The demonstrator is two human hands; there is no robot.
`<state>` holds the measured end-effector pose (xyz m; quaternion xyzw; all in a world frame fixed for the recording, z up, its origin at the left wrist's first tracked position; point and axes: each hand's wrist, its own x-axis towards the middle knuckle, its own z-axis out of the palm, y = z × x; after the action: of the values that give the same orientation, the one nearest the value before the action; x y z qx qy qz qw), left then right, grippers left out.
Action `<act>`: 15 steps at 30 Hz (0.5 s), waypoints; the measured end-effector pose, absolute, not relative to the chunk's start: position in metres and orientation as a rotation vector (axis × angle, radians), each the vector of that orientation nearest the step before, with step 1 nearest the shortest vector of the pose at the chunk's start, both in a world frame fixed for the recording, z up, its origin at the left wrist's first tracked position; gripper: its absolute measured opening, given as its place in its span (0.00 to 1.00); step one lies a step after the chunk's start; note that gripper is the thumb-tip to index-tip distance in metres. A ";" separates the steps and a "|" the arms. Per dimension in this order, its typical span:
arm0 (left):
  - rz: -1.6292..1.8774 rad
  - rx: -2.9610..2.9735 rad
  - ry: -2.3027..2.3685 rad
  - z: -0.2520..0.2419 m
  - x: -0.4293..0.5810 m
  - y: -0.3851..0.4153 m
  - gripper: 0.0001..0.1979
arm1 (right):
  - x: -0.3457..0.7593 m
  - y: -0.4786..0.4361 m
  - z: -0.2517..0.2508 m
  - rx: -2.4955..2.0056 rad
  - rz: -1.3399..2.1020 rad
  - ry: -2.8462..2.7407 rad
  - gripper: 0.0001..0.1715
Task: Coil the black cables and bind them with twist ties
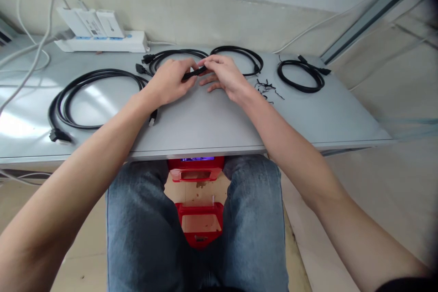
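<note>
A coiled black cable [239, 48] lies at the back of the grey table, its loops spreading to both sides of my hands. Two plugs [148, 59] stick out at its left end. My left hand [173, 80] grips the cable's bundled middle between thumb and fingers. Meeting it there, my right hand [224, 75] pinches the same stretch with thumb and forefinger, its other fingers spread below. The fingers partly cover the held stretch. Right of my right hand is a small pile of short black ties [266, 87].
A larger black cable coil [65, 105] lies at left, partly under my left forearm. Another coiled cable [301, 89] rests at right. A white power strip [102, 44] with plugged-in adapters stands against the wall. Red plastic stools [196, 171] show below the table's front edge.
</note>
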<state>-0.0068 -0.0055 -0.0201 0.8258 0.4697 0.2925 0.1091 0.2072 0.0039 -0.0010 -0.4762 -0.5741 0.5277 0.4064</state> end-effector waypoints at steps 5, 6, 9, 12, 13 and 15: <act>0.835 2.434 1.372 -0.019 -0.007 -0.006 0.19 | 0.206 0.009 -0.007 -1.171 1.257 -1.512 0.19; 0.833 2.435 1.377 -0.019 -0.008 -0.006 0.19 | 0.205 0.010 -0.009 -1.170 1.242 -1.510 0.19; 0.842 2.434 1.393 -0.022 -0.009 -0.004 0.17 | 0.202 0.008 -0.009 -1.167 1.204 -1.503 0.20; 0.846 2.429 1.400 -0.024 -0.011 -0.001 0.13 | 0.201 0.005 -0.006 -1.150 1.182 -1.507 0.21; 0.844 2.428 1.404 -0.025 -0.012 0.000 0.13 | 0.200 0.004 -0.005 -1.142 1.166 -1.511 0.22; 0.840 2.427 1.414 -0.025 -0.013 0.001 0.12 | 0.201 0.004 -0.004 -1.128 1.119 -1.530 0.22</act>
<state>-0.0130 0.0011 -0.0249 0.8233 0.4796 0.2849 0.1047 0.2010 0.0044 -0.0041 -0.4564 -0.6190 0.4528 0.4512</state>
